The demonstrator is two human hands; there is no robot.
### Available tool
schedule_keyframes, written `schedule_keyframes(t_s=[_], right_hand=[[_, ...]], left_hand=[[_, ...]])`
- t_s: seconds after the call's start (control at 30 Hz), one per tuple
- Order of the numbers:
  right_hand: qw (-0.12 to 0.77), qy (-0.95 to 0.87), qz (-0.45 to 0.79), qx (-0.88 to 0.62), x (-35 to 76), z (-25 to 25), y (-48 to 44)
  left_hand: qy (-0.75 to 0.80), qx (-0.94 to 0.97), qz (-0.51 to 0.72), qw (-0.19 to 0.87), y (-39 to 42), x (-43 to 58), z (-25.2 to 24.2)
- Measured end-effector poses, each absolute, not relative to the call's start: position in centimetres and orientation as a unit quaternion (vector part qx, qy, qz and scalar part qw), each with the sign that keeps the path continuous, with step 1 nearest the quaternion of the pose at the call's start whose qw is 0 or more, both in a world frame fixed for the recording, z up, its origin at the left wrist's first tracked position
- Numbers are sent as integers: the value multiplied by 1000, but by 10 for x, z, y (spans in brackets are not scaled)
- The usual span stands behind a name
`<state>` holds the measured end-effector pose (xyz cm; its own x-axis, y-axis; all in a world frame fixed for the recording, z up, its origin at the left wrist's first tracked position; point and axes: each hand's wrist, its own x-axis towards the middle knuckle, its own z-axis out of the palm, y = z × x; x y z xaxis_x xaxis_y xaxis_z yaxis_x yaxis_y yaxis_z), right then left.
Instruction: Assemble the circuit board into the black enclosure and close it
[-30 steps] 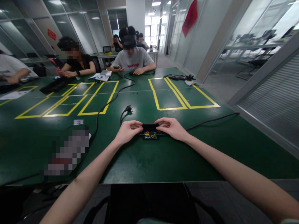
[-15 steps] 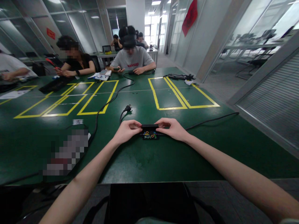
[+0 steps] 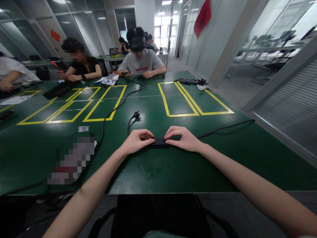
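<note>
A small black adapter box [image 3: 159,142] lies flat on the green table [image 3: 158,172] in front of me. My left hand [image 3: 137,141] pinches its left end and my right hand [image 3: 182,138] pinches its right end, fingers pressed down on it. Its black lid now covers the coloured parts inside. A black cable [image 3: 225,127] runs from the box toward the right edge. Another cable with a plug [image 3: 135,115] lies just beyond my hands.
Yellow tape rectangles [image 3: 182,99] mark the table ahead. A blurred object [image 3: 71,160] sits to my left by a long black cable [image 3: 111,110]. Two people [image 3: 141,61] sit at the far side, a third arm at far left. A dark chair back [image 3: 158,215] is below.
The black lid, held raised above the open box with coloured parts showing, has been pressed down; the box now looks closed and both hands sit lower on it.
</note>
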<state>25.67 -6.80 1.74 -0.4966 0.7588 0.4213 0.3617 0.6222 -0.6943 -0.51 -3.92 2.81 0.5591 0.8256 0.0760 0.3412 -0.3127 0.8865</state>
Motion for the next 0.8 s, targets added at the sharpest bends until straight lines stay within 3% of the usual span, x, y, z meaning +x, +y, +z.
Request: schedule_keyframes(t_s=[0.2,0.4,0.53,0.7,0.8], right_hand=[[265,-852,222,-394,252,17,-71],[286,-859,221,-363,252,20,-74],[281,-862,205,-369,249,22,-76],[155,-864,130,-461,241,21,-78],[123,-858,71,-493,235,19,-80]], left_hand=[[337,845,246,335,-40,-6,28],[355,911,165,128,-48,13,25],[357,918,122,123,-50,18,27],[339,921,151,116,-50,15,27],[335,919,160,131,-50,14,27]])
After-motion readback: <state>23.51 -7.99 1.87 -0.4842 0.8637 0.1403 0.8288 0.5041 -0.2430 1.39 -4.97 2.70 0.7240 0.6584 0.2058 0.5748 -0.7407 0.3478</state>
